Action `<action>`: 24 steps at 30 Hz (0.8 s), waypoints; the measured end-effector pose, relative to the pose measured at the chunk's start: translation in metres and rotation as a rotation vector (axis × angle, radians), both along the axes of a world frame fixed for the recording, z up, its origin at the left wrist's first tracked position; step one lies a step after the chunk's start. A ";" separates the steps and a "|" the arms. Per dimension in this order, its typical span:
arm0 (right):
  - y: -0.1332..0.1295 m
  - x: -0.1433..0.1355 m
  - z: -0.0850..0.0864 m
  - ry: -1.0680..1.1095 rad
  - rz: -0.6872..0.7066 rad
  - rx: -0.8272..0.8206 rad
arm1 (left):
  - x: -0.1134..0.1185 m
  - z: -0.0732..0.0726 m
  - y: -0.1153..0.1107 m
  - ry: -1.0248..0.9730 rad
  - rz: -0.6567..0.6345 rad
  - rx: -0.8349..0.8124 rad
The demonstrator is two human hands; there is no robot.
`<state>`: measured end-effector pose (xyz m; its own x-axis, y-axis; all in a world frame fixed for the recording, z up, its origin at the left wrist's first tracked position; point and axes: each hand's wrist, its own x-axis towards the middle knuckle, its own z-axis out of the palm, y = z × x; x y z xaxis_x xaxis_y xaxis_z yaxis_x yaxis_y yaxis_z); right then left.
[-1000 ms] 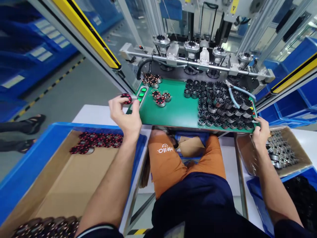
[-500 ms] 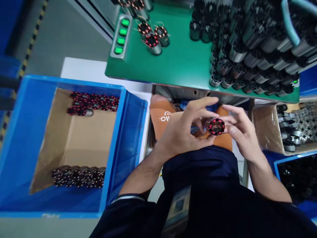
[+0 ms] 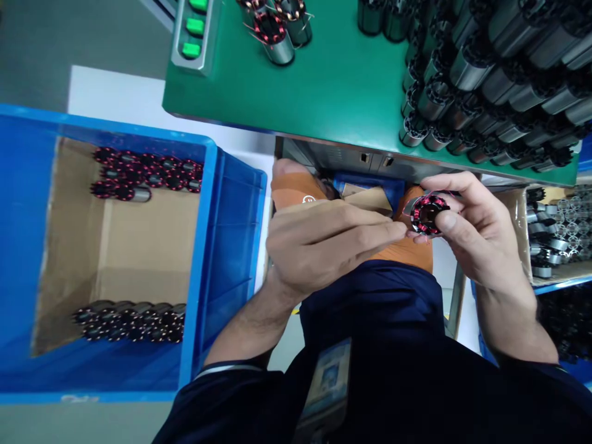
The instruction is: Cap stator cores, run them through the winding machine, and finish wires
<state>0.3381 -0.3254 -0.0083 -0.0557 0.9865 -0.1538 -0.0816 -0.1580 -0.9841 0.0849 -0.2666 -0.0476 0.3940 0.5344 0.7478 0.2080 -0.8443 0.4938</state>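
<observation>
My right hand [image 3: 481, 228] grips a wound motor stator [image 3: 419, 213], thumb on its near rim and fingers around the far side. Its end with red-coated windings is turned toward me, and thin wire ends stick out at its edge. From the left comes my left hand [image 3: 333, 243], back of the hand up, fingers pressed together and their tips right beside the stator's lower left edge. Whatever those fingertips may be pinching is hidden. Both hands are above my lap, in front of the green table [image 3: 324, 92].
Several wound stators [image 3: 280, 46] stand on the table's left part, near a metal strip with green switches [image 3: 194, 28]. Rows of black-ended stator cores [image 3: 490, 86] fill the right. A blue crate [image 3: 235, 246] holding stators stands left; a carton of metal rings [image 3: 567, 228] is at right.
The stator has moved slightly right and up in my right hand. My left hand has gone from fingers spread around it to fingers pressed together beside it. The view has shifted closer.
</observation>
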 end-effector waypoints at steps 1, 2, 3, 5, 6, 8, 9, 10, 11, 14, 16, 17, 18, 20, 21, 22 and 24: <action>0.002 -0.001 0.000 -0.008 -0.002 -0.009 | 0.000 -0.001 0.001 0.003 0.004 0.000; 0.003 -0.002 -0.001 -0.014 -0.009 -0.018 | 0.001 -0.004 0.001 0.009 0.000 -0.013; 0.004 -0.002 -0.001 -0.013 -0.022 -0.020 | 0.002 -0.010 0.001 0.013 -0.009 -0.033; 0.005 0.000 -0.002 0.003 -0.063 -0.008 | 0.003 -0.028 -0.001 0.049 -0.046 -0.158; 0.006 0.001 -0.003 0.009 -0.089 0.006 | 0.004 -0.040 -0.003 0.079 -0.076 -0.265; 0.005 0.004 -0.005 0.004 -0.118 0.032 | 0.005 -0.063 -0.006 0.123 -0.135 -0.487; 0.005 0.005 -0.006 -0.009 -0.119 0.041 | 0.006 -0.072 -0.008 0.125 -0.144 -0.584; 0.004 0.005 -0.008 -0.023 -0.115 0.049 | 0.008 -0.076 -0.008 0.095 -0.129 -0.667; 0.004 0.004 -0.010 -0.037 -0.107 0.056 | 0.009 -0.077 -0.008 0.029 -0.095 -0.729; 0.004 -0.003 -0.017 -0.069 -0.094 0.080 | 0.019 -0.056 -0.004 -0.257 -0.001 -0.812; 0.005 -0.009 -0.021 -0.078 -0.094 0.086 | 0.029 -0.035 -0.002 -0.387 0.005 -0.804; 0.006 -0.012 -0.023 -0.079 -0.096 0.087 | 0.033 -0.028 -0.002 -0.429 -0.005 -0.797; 0.007 -0.013 -0.025 -0.077 -0.100 0.088 | 0.037 -0.023 -0.002 -0.464 -0.021 -0.804; 0.007 -0.013 -0.029 -0.058 -0.103 0.073 | 0.043 -0.025 -0.004 -0.504 -0.084 -0.863; 0.006 -0.012 -0.030 -0.040 -0.102 0.061 | 0.044 -0.030 -0.006 -0.506 -0.123 -0.918; 0.005 -0.009 -0.031 -0.015 -0.094 0.044 | 0.044 -0.037 -0.007 -0.501 -0.159 -0.986; 0.002 -0.004 -0.033 0.033 -0.060 0.010 | 0.042 -0.052 -0.009 -0.498 -0.196 -1.142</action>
<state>0.3342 -0.3231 -0.0413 -0.0014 0.9897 -0.1428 -0.1229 -0.1419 -0.9822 0.1267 -0.2759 -0.0995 0.3486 0.9372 -0.0115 -0.2898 0.1194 0.9496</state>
